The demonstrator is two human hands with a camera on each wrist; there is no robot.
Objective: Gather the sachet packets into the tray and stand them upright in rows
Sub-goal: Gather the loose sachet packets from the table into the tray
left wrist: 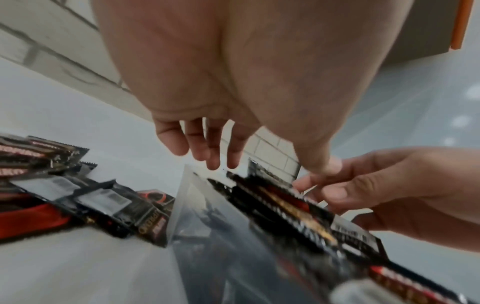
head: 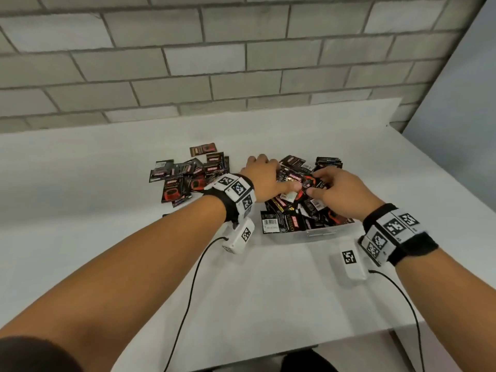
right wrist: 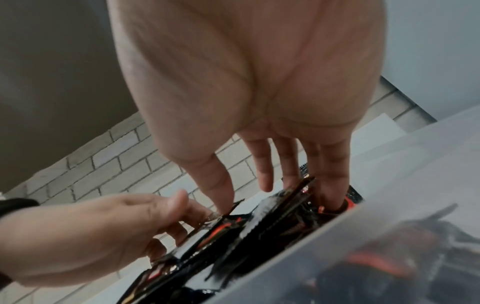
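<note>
A clear plastic tray (head: 308, 233) sits right of the table's middle, heaped with dark red-and-black sachets (head: 290, 218) lying in a jumble. More sachets (head: 188, 178) lie loose on the table left of it. My right hand (head: 311, 183) reaches into the tray and grips a bunch of sachets (right wrist: 259, 236) between thumb and fingers (right wrist: 332, 185). My left hand (head: 281, 178) hovers over the tray's left side. In the left wrist view its fingers (left wrist: 207, 148) hang relaxed above the tray's corner (left wrist: 202, 205) and hold nothing, while its thumb reaches toward the right hand.
A grey brick wall runs along the table's far edge. One brown sachet (head: 203, 149) lies apart behind the loose pile. A dark stack of sachets (head: 328, 162) sits at the tray's far right. Black cables trail from both wrists toward the table's near edge.
</note>
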